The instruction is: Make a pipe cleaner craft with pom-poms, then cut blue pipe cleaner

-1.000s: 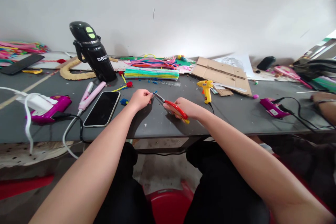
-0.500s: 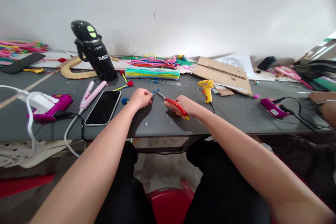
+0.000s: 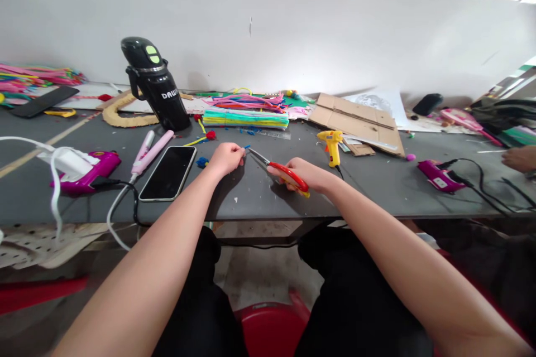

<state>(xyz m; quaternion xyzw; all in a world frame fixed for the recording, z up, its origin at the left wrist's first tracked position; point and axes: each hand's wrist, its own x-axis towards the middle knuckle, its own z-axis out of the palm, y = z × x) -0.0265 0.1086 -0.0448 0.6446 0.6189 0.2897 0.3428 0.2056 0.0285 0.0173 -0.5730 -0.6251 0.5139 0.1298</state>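
My left hand point(image 3: 228, 158) is closed in a pinch on a short piece of blue pipe cleaner point(image 3: 247, 147), whose tip shows beyond the fingertips. The fingers of my right hand point(image 3: 298, 174) wrap round the handles of red and yellow scissors point(image 3: 288, 174). The metal blades point left, their tips just beside the blue piece. Left of my left hand lies a small blue fuzzy bit point(image 3: 202, 162). A red fuzzy ball on a yellow stem point(image 3: 210, 135) rests behind it.
A phone point(image 3: 168, 173), a pink iron point(image 3: 152, 152) and a black bottle point(image 3: 161, 92) stand or lie at left. Pipe cleaners point(image 3: 247, 119) are behind. A yellow glue gun point(image 3: 332, 148), cardboard point(image 3: 360, 122) and another person's hand point(image 3: 519, 158) are at right.
The scissors and my right hand have drawn back slightly right, away from my left hand. Less of the blue piece shows past my left fingertips. The view has shifted a little.
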